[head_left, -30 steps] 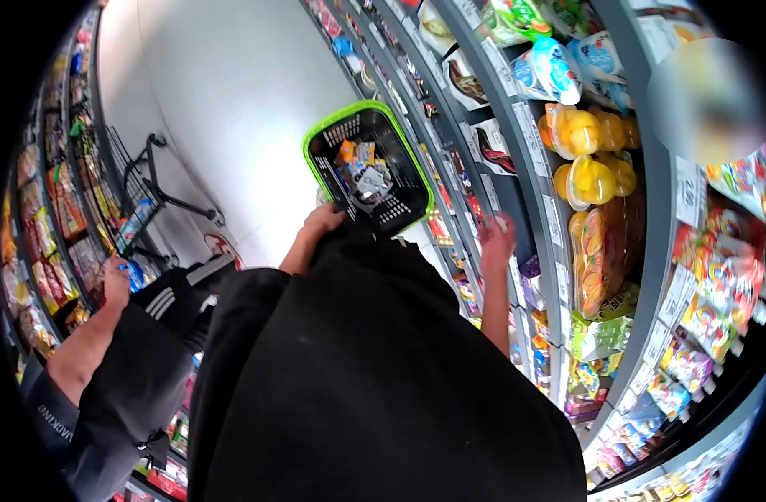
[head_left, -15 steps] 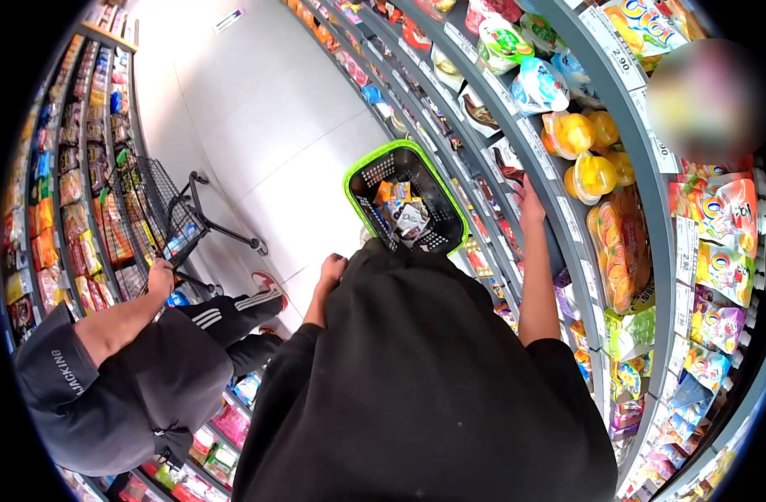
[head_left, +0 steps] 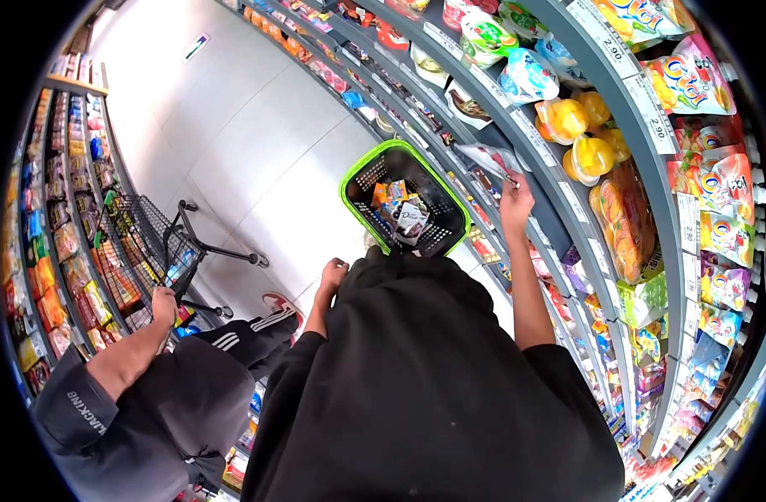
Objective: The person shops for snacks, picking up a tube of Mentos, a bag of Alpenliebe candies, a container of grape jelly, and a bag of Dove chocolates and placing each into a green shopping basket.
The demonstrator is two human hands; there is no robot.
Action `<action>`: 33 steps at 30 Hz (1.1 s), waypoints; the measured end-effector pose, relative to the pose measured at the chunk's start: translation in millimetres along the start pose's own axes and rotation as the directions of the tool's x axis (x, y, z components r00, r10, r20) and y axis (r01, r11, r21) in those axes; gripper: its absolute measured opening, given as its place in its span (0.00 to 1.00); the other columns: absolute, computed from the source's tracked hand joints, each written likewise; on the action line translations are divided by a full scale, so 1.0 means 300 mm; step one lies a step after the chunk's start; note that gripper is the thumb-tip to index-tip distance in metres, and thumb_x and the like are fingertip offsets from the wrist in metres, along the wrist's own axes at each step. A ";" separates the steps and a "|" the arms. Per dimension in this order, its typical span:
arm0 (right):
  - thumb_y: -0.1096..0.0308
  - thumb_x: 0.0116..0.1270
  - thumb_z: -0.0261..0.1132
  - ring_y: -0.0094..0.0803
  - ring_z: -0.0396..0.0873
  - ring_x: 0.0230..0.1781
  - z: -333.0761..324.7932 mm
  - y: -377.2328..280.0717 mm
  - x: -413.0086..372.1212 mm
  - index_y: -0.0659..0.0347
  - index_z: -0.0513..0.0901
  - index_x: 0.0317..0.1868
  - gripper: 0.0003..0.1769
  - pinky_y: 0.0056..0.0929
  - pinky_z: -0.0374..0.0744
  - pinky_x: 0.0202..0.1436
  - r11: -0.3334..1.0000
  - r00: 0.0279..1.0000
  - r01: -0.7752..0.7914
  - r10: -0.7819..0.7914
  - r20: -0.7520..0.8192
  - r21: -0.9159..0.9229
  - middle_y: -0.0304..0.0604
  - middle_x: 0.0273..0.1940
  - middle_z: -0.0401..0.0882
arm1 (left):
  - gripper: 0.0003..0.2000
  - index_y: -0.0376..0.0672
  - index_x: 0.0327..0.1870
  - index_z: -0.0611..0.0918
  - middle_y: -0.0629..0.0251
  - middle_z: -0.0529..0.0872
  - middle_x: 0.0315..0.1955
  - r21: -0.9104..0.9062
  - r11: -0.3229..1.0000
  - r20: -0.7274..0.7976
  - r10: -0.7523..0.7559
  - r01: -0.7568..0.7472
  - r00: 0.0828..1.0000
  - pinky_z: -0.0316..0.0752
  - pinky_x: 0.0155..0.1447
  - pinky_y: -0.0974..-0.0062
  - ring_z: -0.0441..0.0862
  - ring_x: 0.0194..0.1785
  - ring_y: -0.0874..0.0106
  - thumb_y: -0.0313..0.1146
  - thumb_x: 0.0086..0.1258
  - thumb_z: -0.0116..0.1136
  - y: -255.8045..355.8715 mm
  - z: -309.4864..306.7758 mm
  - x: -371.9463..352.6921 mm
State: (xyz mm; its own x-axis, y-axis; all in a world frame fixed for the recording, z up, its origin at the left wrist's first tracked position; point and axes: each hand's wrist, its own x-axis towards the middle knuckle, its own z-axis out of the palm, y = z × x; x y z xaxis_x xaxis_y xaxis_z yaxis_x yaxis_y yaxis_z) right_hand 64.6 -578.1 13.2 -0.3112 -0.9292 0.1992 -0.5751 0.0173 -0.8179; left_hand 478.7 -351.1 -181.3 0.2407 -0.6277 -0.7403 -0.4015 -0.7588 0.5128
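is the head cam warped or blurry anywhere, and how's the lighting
Head view: strong fisheye, so the shelf edges bow into curves and a black border rings the picture; lighting is bright and even, and the white floor looks nearly washed out; the right hand and its packet look a little soft; the green basket reads sharper; goods near the border are squeezed and hard to read.
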 end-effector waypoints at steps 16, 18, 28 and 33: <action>0.64 0.70 0.61 0.19 0.78 0.27 0.110 -0.457 -0.445 0.61 0.80 0.41 0.09 0.17 0.74 0.31 0.620 0.618 -0.725 0.392 0.681 0.301 0.35 0.32 0.80 | 0.20 0.36 0.54 0.76 0.65 0.82 0.46 -0.663 0.731 0.397 0.525 -0.161 0.753 0.71 0.56 0.76 0.76 0.51 0.75 0.35 0.65 0.65 0.701 -0.267 -0.264; 0.65 0.71 0.61 0.18 0.74 0.25 0.104 -0.498 -0.437 0.61 0.79 0.43 0.08 0.18 0.70 0.29 0.521 0.585 -0.782 0.425 0.691 0.342 0.33 0.32 0.79 | 0.19 0.35 0.53 0.79 0.66 0.84 0.44 -0.648 0.746 0.462 0.544 -0.152 0.701 0.73 0.54 0.78 0.79 0.48 0.77 0.31 0.62 0.68 0.725 -0.278 -0.294; 0.68 0.70 0.61 0.15 0.65 0.20 0.098 -0.519 -0.362 0.59 0.79 0.46 0.07 0.15 0.62 0.22 0.288 0.534 -0.844 0.532 0.657 0.453 0.30 0.30 0.76 | 0.22 0.35 0.53 0.80 0.66 0.85 0.46 -0.689 0.721 0.537 0.575 -0.072 0.617 0.72 0.58 0.77 0.80 0.49 0.77 0.25 0.55 0.71 0.879 -0.312 -0.347; 0.68 0.69 0.62 0.13 0.64 0.20 0.081 -0.504 -0.265 0.60 0.80 0.45 0.08 0.13 0.60 0.22 0.411 0.564 -0.819 0.441 0.698 0.401 0.27 0.29 0.76 | 0.24 0.33 0.55 0.78 0.64 0.85 0.46 -0.708 0.705 0.482 0.536 -0.053 0.693 0.73 0.56 0.77 0.80 0.48 0.76 0.24 0.54 0.70 0.938 -0.263 -0.329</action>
State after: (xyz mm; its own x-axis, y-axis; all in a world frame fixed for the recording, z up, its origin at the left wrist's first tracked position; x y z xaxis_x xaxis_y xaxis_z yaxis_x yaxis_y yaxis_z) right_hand 194.8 -515.8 107.9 0.0989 -0.7739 -0.6255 0.3219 0.6197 -0.7158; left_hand 411.6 -516.4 70.3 -0.4741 -0.7582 -0.4477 0.3297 -0.6243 0.7082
